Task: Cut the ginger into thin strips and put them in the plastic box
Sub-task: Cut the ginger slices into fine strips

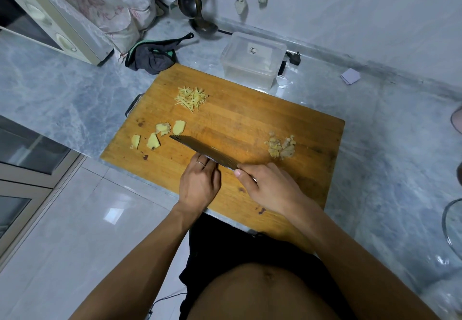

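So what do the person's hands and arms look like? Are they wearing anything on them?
Both arms are bare, with no sleeves, gloves or watch in view. The left hand has a thin, pale ring on one finger. The right hand wears no ring that shows, and its short thumbnail is visible.

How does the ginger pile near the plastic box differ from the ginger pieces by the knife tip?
The pile is cut into thin strips, heaped together; the pieces are flat slices, not yet cut into strips, lying spread out. The pile sits farther up the cutting board, toward the plastic box; the pieces lie at the knife tip, nearer the left hand. Both are pale yellow and rest on the board.
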`<state>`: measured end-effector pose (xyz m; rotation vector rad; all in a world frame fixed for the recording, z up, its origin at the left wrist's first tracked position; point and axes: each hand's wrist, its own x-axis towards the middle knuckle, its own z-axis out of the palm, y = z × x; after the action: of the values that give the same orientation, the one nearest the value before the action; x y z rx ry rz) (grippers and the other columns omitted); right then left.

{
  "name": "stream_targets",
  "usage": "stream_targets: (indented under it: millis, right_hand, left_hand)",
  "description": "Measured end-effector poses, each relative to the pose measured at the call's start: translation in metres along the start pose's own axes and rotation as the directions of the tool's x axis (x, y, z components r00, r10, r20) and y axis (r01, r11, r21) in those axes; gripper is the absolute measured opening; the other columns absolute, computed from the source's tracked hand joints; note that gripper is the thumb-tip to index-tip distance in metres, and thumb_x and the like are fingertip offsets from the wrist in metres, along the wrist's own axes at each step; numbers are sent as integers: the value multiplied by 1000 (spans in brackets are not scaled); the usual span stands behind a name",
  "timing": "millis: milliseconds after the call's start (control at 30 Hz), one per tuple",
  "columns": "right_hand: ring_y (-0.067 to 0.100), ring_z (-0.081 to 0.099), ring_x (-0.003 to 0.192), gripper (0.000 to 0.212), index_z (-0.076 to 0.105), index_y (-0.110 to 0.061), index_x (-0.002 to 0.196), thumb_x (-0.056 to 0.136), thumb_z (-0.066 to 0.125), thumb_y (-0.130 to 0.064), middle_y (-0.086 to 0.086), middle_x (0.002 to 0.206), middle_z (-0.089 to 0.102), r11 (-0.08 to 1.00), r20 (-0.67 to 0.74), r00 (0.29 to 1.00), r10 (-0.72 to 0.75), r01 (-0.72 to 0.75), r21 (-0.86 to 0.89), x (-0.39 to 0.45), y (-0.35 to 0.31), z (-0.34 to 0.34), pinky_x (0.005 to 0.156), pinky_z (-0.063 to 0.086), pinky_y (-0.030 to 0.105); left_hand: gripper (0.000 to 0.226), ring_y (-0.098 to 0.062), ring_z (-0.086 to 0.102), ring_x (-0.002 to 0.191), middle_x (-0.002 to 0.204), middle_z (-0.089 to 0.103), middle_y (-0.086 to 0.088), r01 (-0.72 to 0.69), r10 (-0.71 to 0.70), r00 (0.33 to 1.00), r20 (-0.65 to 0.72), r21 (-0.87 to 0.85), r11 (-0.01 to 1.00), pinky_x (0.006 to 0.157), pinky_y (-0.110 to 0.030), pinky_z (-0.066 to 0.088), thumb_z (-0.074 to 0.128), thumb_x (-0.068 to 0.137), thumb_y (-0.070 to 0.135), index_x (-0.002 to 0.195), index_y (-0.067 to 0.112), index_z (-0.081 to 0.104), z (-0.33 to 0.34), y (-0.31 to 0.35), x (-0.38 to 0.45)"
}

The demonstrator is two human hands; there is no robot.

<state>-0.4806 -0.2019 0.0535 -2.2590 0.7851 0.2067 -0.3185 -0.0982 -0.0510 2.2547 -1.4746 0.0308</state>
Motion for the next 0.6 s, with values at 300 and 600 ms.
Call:
stream_targets:
  millis: [300, 600]
  right_hand:
    - [25, 55, 78, 43, 62, -24, 114, 106, 29, -51, 0, 80, 60, 1000, -11, 1000, 18, -17, 14, 5, 5, 6, 62, 44, 38]
    - [28, 63, 107, 56, 53, -23, 142, 104, 28, -55, 3, 112, 72, 997, 19, 999, 40, -41, 58, 6, 7, 14, 83, 55, 45]
  left_hand:
    - [19, -24, 51, 106, 103, 65, -8, 6, -6, 1000, 3, -10, 1000, 63, -31, 49, 55, 84, 7, 96, 7, 70, -2, 2, 0]
    - [26, -27, 52, 101, 99, 66, -8, 25, -26, 1000, -5, -50, 998, 61, -32, 49, 46, 85, 15, 88, 8, 70, -2, 3, 2]
